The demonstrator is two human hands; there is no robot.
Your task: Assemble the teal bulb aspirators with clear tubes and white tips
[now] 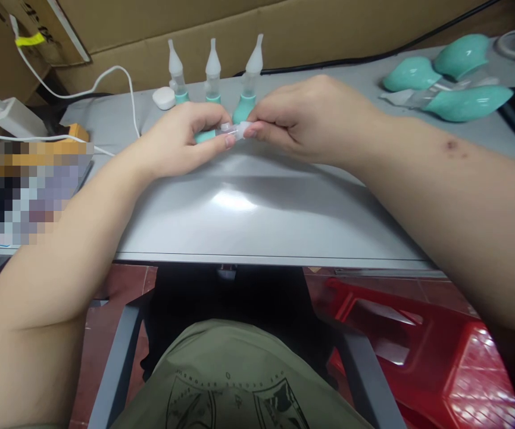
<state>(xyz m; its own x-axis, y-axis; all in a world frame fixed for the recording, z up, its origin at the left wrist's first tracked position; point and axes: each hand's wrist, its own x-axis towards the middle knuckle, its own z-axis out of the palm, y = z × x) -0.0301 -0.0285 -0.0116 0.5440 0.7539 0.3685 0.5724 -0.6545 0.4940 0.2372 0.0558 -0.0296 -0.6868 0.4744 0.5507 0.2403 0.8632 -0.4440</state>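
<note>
Over the back half of the table, my left hand (pixel 174 140) is closed around the teal and clear body of a nasal aspirator (pixel 227 132), thumb along its front. The fingers of my right hand (pixel 313 122) pinch its whitish tip end, and they hide most of that tip. Just behind my hands stand three similar aspirators, upright with white tapered tips: a left one (pixel 175 67), a middle one (pixel 213 68) and a right one (pixel 252 74). My hands partly cover their teal bases.
More teal aspirators (pixel 469 102) lie in a pile at the back right. A small white rounded object (pixel 164 98) sits by the left upright one. White cables and a charger (pixel 18 117) are at the left. Cardboard (pixel 284 27) walls the back. A red plastic stool (pixel 445 351) stands below right.
</note>
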